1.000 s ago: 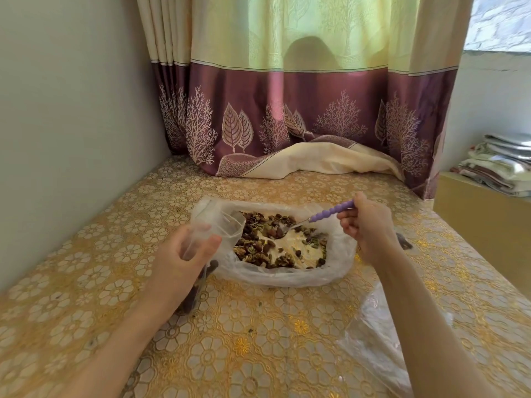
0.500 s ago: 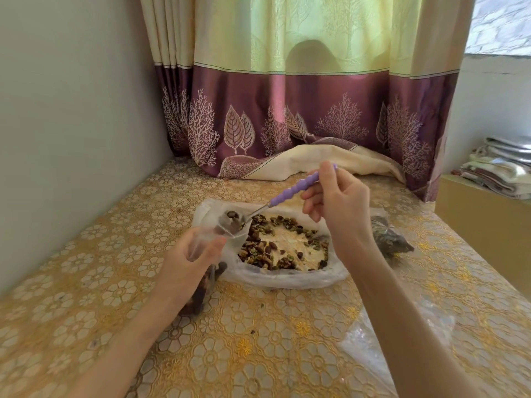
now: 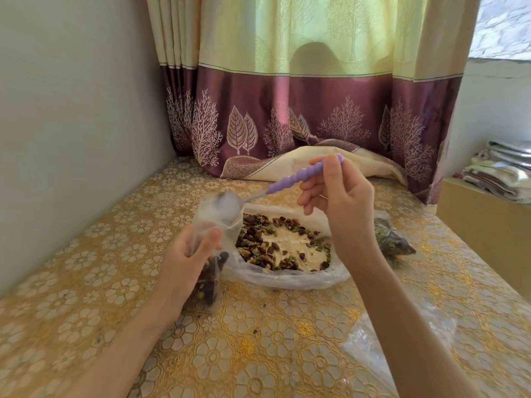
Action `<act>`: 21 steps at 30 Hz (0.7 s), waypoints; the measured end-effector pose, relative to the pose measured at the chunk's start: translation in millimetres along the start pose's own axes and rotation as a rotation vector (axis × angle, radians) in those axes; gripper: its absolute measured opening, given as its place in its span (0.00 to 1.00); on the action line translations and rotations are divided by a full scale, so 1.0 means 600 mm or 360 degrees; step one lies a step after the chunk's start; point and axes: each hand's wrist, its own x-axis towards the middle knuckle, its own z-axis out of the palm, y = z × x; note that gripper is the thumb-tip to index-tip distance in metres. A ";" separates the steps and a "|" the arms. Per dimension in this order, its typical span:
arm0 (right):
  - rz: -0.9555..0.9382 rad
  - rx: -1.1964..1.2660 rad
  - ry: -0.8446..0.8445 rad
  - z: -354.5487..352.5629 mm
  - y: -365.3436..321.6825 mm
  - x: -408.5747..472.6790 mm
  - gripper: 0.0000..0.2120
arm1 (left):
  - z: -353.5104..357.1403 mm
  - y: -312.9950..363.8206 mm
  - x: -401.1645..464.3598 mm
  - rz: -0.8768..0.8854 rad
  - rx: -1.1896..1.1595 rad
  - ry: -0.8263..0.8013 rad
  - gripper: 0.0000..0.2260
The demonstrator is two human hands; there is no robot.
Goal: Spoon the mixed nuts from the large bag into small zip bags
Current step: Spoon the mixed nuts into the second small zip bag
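Right grip [image 3: 336, 196] clamped on purple spoon [image 3: 298, 178], bowl inside small zip bag [image 3: 214, 222] mouth, left grip [image 3: 189, 257] closed around bag, large bag [image 3: 287, 275] frame centre on table [image 3: 258, 354].

Thin clear plastic forms the small zip bag [image 3: 214, 222] and large bag [image 3: 287, 278]. The spoon [image 3: 298, 179] has a matt lilac beaded handle. A glossy embossed cover tops the table [image 3: 86, 277].
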 end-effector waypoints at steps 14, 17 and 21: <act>0.0387 -0.0701 0.0438 -0.111 0.073 0.027 0.17 | -0.004 0.001 0.000 0.0075 -0.0072 0.0140 0.20; 0.0366 -0.0686 0.0328 -0.119 0.077 0.028 0.16 | -0.005 -0.001 -0.001 0.0095 -0.0033 0.0136 0.19; 0.0385 -0.0624 0.0117 -0.118 0.081 0.027 0.16 | -0.005 -0.001 -0.002 0.0091 -0.0020 0.0137 0.18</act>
